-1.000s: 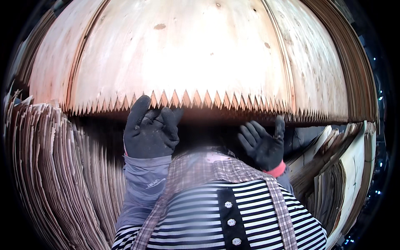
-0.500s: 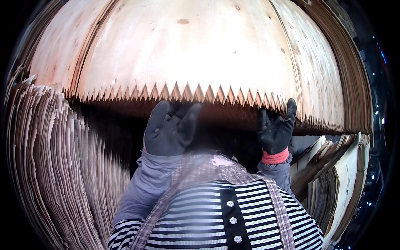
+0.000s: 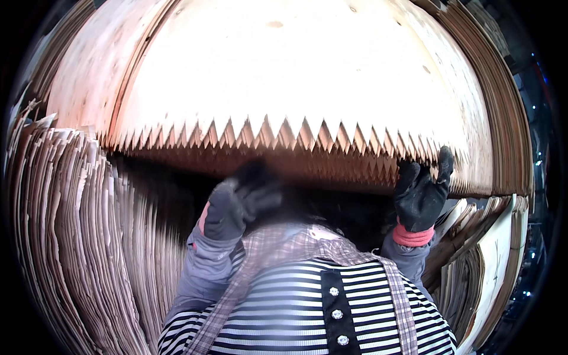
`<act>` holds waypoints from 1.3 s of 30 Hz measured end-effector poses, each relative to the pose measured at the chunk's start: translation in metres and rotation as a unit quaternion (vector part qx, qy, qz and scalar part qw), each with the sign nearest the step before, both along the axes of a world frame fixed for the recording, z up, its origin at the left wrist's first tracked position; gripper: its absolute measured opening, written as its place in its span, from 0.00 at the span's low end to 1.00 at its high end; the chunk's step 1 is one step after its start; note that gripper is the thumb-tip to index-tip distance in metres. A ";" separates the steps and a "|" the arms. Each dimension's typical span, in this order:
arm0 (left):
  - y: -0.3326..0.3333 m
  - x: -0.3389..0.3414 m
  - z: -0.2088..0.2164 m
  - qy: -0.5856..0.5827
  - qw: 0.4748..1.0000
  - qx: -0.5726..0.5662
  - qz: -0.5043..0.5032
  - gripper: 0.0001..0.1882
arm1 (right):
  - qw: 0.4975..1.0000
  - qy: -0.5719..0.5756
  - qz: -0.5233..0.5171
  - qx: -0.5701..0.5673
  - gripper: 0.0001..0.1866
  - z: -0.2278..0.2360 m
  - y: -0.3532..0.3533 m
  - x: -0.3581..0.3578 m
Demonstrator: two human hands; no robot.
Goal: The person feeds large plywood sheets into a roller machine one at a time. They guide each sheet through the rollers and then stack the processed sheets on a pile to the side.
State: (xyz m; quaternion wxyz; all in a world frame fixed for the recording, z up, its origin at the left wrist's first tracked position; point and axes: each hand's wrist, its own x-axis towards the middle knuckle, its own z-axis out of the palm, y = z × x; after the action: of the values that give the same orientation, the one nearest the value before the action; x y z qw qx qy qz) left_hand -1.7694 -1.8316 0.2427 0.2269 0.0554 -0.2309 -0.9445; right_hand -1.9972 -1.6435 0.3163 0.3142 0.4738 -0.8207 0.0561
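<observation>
A broad, pale wood veneer sheet (image 3: pixel 272 71) with a zigzag-cut near edge lies on top of a stack in front of me. My right hand (image 3: pixel 423 198), in a black glove with a red cuff, grips that toothed edge toward its right end, the fingertips partly hidden by the wood. My left hand (image 3: pixel 242 201), gloved the same way, hangs just below the edge left of the middle, apart from the sheet. Motion smears its fingers, so their closing does not show.
Tall bundles of thin veneer sheets (image 3: pixel 77 236) stand close on my left. More stacked sheets (image 3: pixel 473 260) lean at my right. The layered side of the stack (image 3: pixel 503 118) shows at far right. Beneath the toothed edge is a dark gap (image 3: pixel 331 207).
My left hand has dropped from the toothed edge and turned. My right hand has shifted right along the edge, and the top sheet's right part now sits farther right.
</observation>
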 end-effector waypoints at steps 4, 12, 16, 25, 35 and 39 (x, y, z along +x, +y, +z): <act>-0.018 -0.039 -0.026 0.070 0.974 0.168 0.134 0.32 | 0.993 -0.083 -0.010 -0.085 0.22 -0.019 0.000 -0.003; -0.026 -0.049 0.025 0.050 0.963 0.158 0.212 0.29 | 0.036 -0.928 0.198 -0.314 0.16 -0.052 0.017 0.009; -0.029 -0.047 0.035 0.114 0.971 0.109 0.180 0.33 | 0.256 -0.820 -0.001 -0.511 0.17 -0.053 0.003 0.021; -0.027 -0.059 -0.010 0.098 0.972 0.201 0.078 0.15 | 0.564 -0.731 0.158 -0.351 0.20 -0.095 -0.011 -0.021; -0.016 -0.043 0.013 -0.055 0.981 0.078 0.167 0.16 | 0.115 -0.822 0.138 -0.540 0.18 -0.048 -0.013 0.002; 0.033 0.006 -0.018 -0.045 0.985 0.107 0.131 0.18 | 0.203 -0.820 0.125 -0.521 0.20 -0.101 0.055 0.034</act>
State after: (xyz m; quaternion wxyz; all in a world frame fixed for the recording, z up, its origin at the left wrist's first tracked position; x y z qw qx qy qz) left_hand -1.7632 -1.7983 0.2251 0.3311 0.1519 -0.1297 -0.9222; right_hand -1.9636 -1.5888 0.2151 -0.3691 -0.0109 -0.3352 0.8668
